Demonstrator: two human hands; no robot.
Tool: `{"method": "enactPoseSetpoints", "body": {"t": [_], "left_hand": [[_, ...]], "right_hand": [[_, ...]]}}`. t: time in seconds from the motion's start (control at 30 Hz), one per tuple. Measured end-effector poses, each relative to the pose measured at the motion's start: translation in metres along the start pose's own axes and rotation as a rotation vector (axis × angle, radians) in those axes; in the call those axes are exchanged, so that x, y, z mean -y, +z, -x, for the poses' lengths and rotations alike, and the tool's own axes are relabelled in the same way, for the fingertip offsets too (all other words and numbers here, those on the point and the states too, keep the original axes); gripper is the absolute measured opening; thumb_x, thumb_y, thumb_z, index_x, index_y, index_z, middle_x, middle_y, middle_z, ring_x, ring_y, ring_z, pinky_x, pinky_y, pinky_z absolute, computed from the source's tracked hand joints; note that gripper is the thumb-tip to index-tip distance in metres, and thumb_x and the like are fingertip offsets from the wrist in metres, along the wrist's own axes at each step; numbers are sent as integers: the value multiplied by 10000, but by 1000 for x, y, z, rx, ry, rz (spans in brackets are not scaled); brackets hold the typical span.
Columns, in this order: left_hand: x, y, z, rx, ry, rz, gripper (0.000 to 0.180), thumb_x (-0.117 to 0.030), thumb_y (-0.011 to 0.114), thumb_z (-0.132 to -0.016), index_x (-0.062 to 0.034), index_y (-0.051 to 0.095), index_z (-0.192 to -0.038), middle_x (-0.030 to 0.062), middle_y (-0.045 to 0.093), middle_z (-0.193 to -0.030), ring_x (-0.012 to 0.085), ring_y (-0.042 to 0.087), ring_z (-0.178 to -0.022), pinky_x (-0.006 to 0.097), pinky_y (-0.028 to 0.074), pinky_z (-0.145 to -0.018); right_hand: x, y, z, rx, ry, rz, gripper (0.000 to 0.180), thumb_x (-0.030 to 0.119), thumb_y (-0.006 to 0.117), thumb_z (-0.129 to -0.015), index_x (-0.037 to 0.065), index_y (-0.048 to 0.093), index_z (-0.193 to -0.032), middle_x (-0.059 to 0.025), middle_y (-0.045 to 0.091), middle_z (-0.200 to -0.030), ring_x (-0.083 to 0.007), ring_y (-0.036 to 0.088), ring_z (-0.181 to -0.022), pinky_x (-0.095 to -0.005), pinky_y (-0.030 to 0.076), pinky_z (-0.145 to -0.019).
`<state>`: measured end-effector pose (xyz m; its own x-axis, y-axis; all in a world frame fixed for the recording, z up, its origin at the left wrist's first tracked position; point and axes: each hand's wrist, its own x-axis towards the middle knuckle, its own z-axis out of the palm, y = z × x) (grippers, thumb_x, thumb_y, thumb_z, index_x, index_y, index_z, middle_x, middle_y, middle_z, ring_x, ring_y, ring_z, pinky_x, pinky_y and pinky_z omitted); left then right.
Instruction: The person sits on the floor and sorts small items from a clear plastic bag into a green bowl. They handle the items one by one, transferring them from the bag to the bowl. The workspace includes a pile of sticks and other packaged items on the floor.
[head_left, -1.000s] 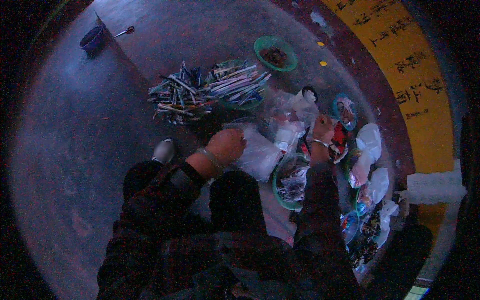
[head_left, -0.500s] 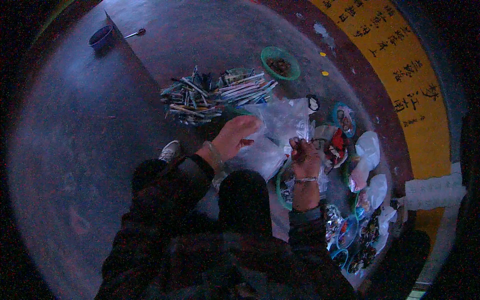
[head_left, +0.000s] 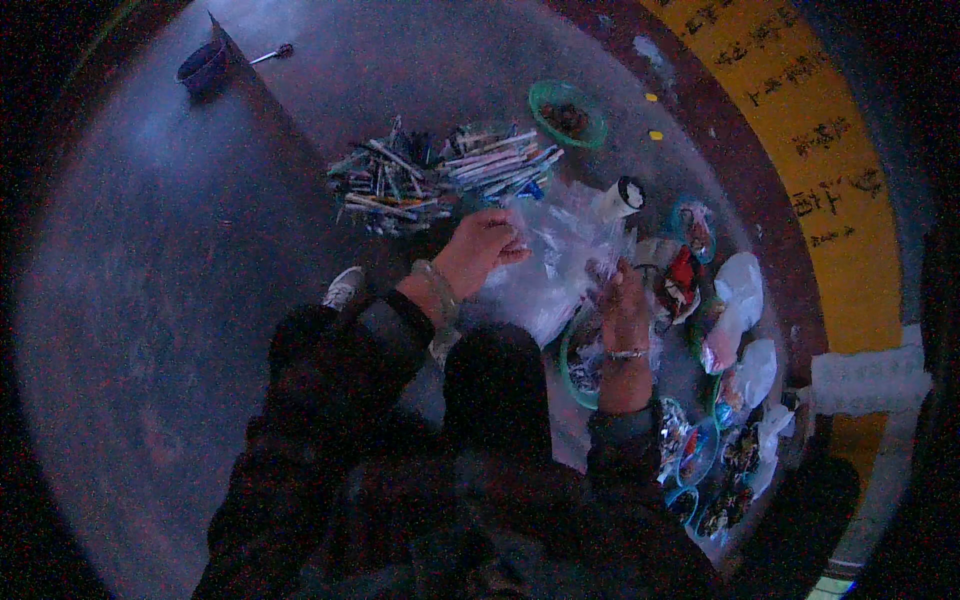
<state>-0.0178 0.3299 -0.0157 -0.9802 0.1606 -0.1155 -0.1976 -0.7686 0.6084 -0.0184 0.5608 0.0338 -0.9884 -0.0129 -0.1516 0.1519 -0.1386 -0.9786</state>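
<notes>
A crumpled clear plastic bag [head_left: 545, 270] spreads in front of my knee, between my two hands. My left hand [head_left: 478, 252], with a pale bangle at its wrist, has its fingers curled closed at the bag's left edge. Over at the right side of the bag, my right hand [head_left: 625, 310] is closed, its fingertips on the plastic; the dim light blurs its grip. Below that hand sits a green-rimmed basket [head_left: 580, 375] with plastic in it. A white cylinder with a dark-ringed end [head_left: 622, 198] stands beyond the bag.
Two bundles of thin sticks [head_left: 390, 185] lie ahead. A green bowl [head_left: 568, 115] with brown contents stands behind them. Baskets and white bags [head_left: 738, 285] line the right side, near a red item [head_left: 682, 275]. Far left is a dark bucket [head_left: 202, 68].
My left hand has turned and curled its fingers in at the bag's edge. My right hand has shifted slightly right and up. The bag has been bunched up, and the white cylinder now shows more.
</notes>
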Motion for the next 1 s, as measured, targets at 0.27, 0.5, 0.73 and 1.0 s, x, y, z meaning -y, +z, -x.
{"method": "enactPoseSetpoints", "body": {"t": [0.27, 0.5, 0.73, 1.0], "left_hand": [[-17, 8, 6, 85, -66, -246, 152, -114, 506, -820, 30, 527, -863, 98, 563, -841, 194, 586, -783, 317, 512, -696], [-1, -7, 5, -58, -87, -434, 147, -126, 520, -797, 11, 562, -830, 125, 582, -820, 220, 598, -735, 319, 514, -632], [73, -89, 0, 336, 162, -2066, 127, -162, 553, -687, -68, 633, -716, 119, 611, -811, 276, 602, -734, 399, 493, -572], [86, -89, 0, 379, 48, -2225, 133, -177, 569, -691, -76, 641, -739, 111, 613, -802, 247, 600, -727, 400, 490, -578]], "right_hand": [[-38, -31, -29, -147, -370, 524, 137, 80, 625, -729, 39, 564, -844, -29, 567, -719, -150, 540, -594, -264, 444, -575], [-93, -74, -11, -43, -364, 612, 172, 156, 639, -695, 37, 573, -800, -43, 581, -738, -168, 544, -617, -287, 432, -562], [-105, -43, 31, -59, 252, 885, 249, 263, 673, -640, 41, 611, -733, -70, 592, -702, -167, 541, -613, -309, 436, -587], [-148, -61, 19, -156, 62, 1057, 301, 284, 725, -559, 44, 609, -698, -67, 604, -651, -179, 571, -638, -320, 453, -614]]}}
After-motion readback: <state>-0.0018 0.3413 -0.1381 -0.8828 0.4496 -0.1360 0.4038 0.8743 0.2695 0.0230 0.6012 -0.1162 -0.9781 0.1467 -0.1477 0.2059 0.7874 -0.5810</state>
